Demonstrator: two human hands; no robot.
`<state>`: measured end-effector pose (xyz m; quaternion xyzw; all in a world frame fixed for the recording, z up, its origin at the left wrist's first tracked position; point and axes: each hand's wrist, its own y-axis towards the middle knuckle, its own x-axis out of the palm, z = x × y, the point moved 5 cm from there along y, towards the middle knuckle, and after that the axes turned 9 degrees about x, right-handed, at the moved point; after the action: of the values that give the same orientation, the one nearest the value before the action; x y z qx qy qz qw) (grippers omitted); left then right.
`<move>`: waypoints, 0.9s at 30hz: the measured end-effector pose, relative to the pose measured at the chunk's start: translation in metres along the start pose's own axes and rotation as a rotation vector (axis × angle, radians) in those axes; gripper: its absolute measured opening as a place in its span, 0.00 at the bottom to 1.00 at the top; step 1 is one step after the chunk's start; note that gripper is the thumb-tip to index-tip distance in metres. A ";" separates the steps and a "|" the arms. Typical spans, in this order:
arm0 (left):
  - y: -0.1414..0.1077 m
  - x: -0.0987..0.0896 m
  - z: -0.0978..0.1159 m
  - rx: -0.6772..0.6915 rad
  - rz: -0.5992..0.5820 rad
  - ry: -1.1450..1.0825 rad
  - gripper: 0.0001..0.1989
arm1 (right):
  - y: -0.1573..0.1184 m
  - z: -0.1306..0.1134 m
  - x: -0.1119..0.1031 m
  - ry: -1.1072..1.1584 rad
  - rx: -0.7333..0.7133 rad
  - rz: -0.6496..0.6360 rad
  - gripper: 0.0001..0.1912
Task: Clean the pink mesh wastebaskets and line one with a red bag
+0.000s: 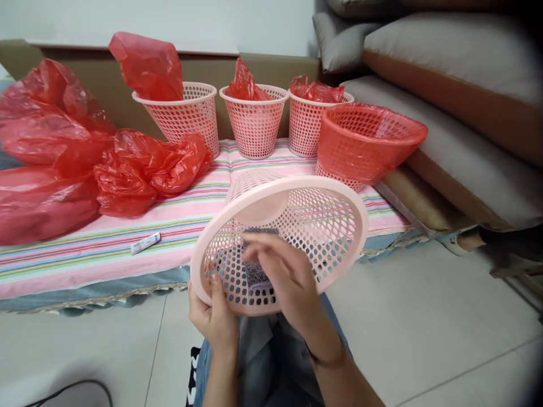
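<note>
A pink perforated basket (339, 226) lies tilted above my lap, its wide mouth facing me. My left hand (216, 314) grips its lower left rim, thumb inside and fingers outside. Inside the mouth is my right hand (288, 274), its fingers apart and bent over a dark grey sponge-like pad (255, 274). Part of the pad is behind my fingers; whether they touch it is unclear.
Behind stand pink baskets (254, 121) with red bags and one basket lined in red plastic (365, 141). Red bags (55, 152) and a small white tube (145, 243) lie left on the striped cloth (178, 220). Grey cushions (458, 62) are stacked right.
</note>
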<state>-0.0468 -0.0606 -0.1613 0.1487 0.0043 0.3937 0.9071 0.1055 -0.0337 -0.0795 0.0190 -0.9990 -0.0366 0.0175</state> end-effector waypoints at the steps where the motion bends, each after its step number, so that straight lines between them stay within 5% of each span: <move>1: 0.000 0.000 0.000 0.001 0.021 0.004 0.19 | 0.014 0.012 0.000 -0.141 -0.046 0.016 0.16; 4: -0.002 0.000 -0.001 0.001 0.062 0.013 0.20 | 0.048 0.067 0.005 -0.659 -0.009 0.076 0.19; 8: -0.001 -0.001 -0.006 -0.025 0.090 0.015 0.21 | 0.052 0.111 0.016 -0.891 -0.010 0.046 0.20; 12: 0.000 -0.003 -0.008 -0.048 0.109 0.003 0.22 | 0.031 0.100 0.008 -0.900 -0.069 0.009 0.22; 18: -0.003 -0.001 -0.008 -0.049 0.080 0.003 0.21 | 0.011 0.102 -0.010 -0.985 -0.021 -0.239 0.37; 27: -0.002 0.001 -0.001 -0.001 0.011 0.062 0.18 | 0.020 0.103 -0.008 -1.016 -0.013 -0.235 0.38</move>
<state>-0.0449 -0.0611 -0.1630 0.1361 0.0315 0.4032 0.9044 0.1088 -0.0062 -0.1811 0.1107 -0.8723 -0.0489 -0.4737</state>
